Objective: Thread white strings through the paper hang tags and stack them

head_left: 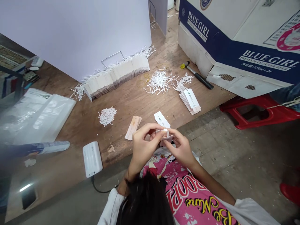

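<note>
At the table's front edge, my left hand [145, 141] and my right hand [181, 147] meet with fingertips pinched together. Between them is a hang tag [167, 141] with a piece of white string [166, 132] at its top; my fingers partly cover both. Just beyond lies a small stack of white hang tags [162, 119] with dark print. Left of my left hand are a few orange-and-white cards [133, 127]. Farther off, a stack of strung tags [191, 101] sits beside a loose heap of white strings [160, 82].
A long row of strung tags [119, 75] stands against a pale upright board [77, 34]. On the table [126, 97] are a pile of small white pieces [107, 116], a white power bank [92, 159] with cable, plastic bags [44, 112] and a hammer [199, 76] beside a beer carton [225, 50].
</note>
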The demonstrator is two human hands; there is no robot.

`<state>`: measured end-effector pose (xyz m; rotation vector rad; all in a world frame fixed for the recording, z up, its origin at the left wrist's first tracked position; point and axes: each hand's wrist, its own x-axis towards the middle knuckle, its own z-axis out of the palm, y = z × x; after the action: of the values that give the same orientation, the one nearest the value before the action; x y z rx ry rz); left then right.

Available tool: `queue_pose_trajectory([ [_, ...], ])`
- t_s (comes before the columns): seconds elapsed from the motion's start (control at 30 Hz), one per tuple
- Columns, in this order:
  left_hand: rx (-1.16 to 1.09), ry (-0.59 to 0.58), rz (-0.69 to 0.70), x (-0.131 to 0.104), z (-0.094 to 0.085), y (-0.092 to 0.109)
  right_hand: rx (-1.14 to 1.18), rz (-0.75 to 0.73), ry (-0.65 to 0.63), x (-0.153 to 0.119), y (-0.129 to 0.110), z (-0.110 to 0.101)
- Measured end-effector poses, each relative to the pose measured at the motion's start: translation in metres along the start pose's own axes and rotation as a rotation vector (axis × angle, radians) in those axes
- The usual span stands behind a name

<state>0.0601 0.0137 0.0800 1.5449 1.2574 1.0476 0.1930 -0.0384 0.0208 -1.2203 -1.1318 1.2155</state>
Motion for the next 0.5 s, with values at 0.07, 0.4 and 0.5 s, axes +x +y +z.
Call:
queue_pose_trajectory([
  [0.07, 0.041, -0.009, 0.014, 0.012, 0.002, 0.003, 0.168, 0.078, -0.043, 0.0, -0.001, -0.008],
  [0.4, 0.213, -0.235, 0.127, 0.08, 0.03, 0.015, 0.477, 0.087, -0.147, 0.015, 0.001, -0.045],
  [0.5, 0.246, -0.316, 0.215, 0.112, 0.046, 0.02, 0.264, 0.094, -0.033, 0.023, 0.0, -0.066],
])
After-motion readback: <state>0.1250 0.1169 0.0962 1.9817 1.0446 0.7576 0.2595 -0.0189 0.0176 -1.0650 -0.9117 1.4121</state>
